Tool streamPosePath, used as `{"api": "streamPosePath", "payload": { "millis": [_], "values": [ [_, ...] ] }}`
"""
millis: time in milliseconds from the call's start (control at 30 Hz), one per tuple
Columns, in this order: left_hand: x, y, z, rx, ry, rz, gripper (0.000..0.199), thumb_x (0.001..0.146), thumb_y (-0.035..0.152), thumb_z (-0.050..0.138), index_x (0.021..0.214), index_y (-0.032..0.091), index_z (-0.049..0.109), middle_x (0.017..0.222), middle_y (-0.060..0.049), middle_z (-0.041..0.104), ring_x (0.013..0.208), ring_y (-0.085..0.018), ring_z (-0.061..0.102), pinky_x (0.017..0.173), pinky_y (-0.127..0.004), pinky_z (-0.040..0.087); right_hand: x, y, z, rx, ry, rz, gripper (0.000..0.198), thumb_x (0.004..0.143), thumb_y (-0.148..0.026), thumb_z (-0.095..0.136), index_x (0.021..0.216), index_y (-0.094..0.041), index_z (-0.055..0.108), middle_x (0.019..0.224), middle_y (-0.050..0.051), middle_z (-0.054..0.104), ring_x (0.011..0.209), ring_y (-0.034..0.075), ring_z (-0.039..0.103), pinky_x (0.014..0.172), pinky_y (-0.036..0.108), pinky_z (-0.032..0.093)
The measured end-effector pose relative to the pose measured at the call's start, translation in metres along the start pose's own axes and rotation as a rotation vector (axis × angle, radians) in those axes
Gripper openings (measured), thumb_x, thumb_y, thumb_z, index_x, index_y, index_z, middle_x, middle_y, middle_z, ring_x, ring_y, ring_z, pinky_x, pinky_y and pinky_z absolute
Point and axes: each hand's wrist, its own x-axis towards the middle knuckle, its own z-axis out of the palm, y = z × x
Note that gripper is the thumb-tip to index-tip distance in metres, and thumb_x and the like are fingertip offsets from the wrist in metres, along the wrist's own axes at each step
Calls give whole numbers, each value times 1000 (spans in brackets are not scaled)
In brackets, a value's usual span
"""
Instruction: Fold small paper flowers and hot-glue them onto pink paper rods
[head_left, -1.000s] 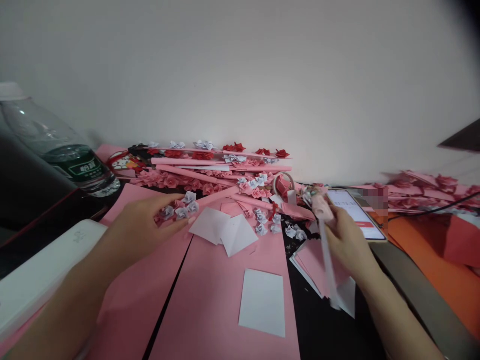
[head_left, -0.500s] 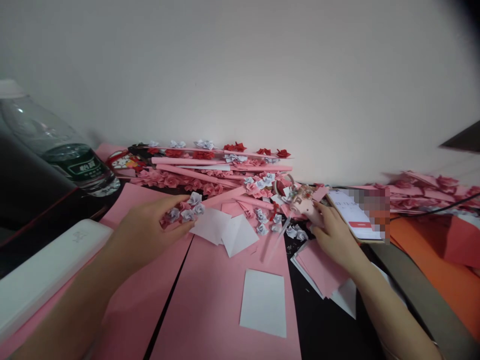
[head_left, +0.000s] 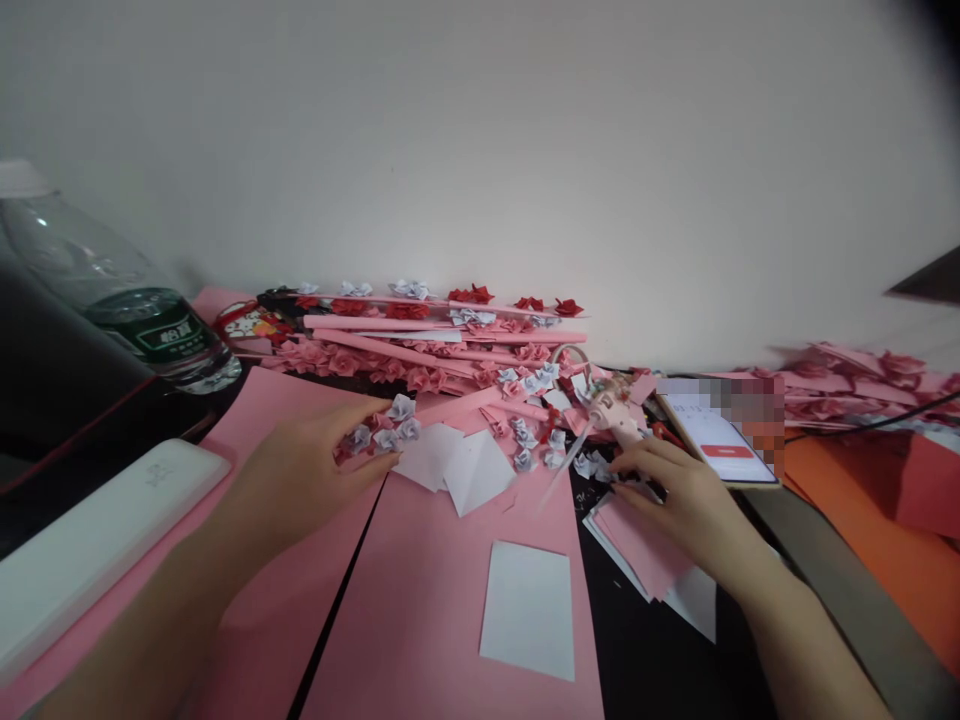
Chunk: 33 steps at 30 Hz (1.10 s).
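My left hand [head_left: 315, 465] is curled around a cluster of white and pink folded paper flowers [head_left: 386, 435], with thumb and fingers on either side of it. My right hand [head_left: 671, 485] holds nothing that I can see; its thumb and fingers are apart above a stack of pink and white paper squares [head_left: 645, 550]. Its fingertips reach the edge of a few small white paper flowers [head_left: 592, 466]; whether they touch cannot be made out. Just beyond lies a pale pink hot glue gun [head_left: 613, 412]. White paper pieces [head_left: 480, 470] lie near my left fingertips.
Pink sheets [head_left: 450, 600] cover the middle, with a white square [head_left: 527, 610] on top. Paper flower stems [head_left: 442, 340] are heaped along the wall. A water bottle [head_left: 150, 310] and white power bank [head_left: 112, 540] stand left; a phone [head_left: 712, 430] and orange paper [head_left: 862, 500] lie right.
My right hand has let go of the glue gun and moved slightly down towards me, beside the small white paper flowers. My left hand keeps its cluster, shifted a little to the right.
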Motion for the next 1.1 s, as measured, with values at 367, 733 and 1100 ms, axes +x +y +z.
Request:
{"api": "streamPosePath", "payload": {
  "millis": [367,733,1100],
  "values": [
    [0,3,1,-6,-14,25,45,80,39,53,121,22,51,121,-5,62,105,-24,59,89,-35,46,2,8,2,-54,81,178,12,77,-21,51,78,-22,63,75,3,67,59,17,59,53,28,43],
    [-1,-3,7,19,22,49,47,79,41,53,123,22,51,120,-3,63,104,-23,60,87,-32,47,-1,21,-2,-187,200,307,30,75,-35,56,98,-18,62,94,10,67,78,25,62,61,32,46],
    [-1,-8,11,36,54,82,45,79,41,54,121,25,52,119,-2,63,103,-23,61,87,-33,47,-1,26,-5,-180,235,505,33,76,-30,51,104,-18,65,89,10,70,71,25,64,63,34,46]
  ]
}}
